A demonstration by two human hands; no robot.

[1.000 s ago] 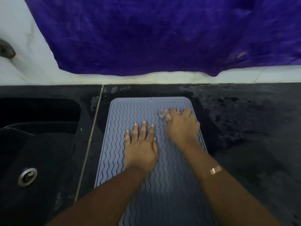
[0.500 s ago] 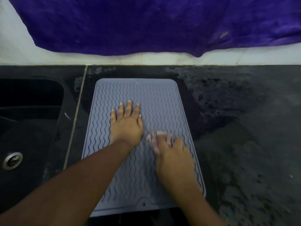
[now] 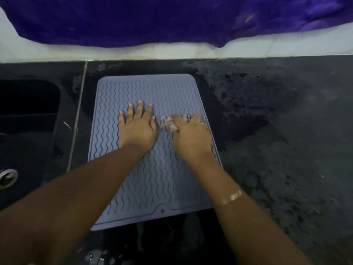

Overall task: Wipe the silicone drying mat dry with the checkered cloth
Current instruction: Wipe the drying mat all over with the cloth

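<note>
On the black counter [image 3: 267,150], just right of the sink [image 3: 28,121], the silicone drying mat [image 3: 145,88] lies flat, its near edge at the counter's front edge.

Head view: the left hand [image 3: 136,129] rests palm down on the left half of the mat, fingers straight and slightly spread, pinning it. The right hand [image 3: 191,136] sits against the mat's right edge at about mid-length, fingers curled over the bunched checkered cloth [image 3: 168,124], which shows pale and motion-blurred just beyond the knuckles and almost touches the left thumb.

Change noted: a second ago the cloth was up near the far right corner; half a second ago it had been drawn down toward the near edge; it is now back at mid-length. The left hand has kept its place throughout.

Assessment: wiping is under way, in back-and-forth strokes along the right strip. The left half, including the patch under the bracing palm, appears not yet covered, so the task is judged only partly done. Whether moisture remains in the wavy grooves cannot be told. The counter to the right looks wet and patchy.
</note>
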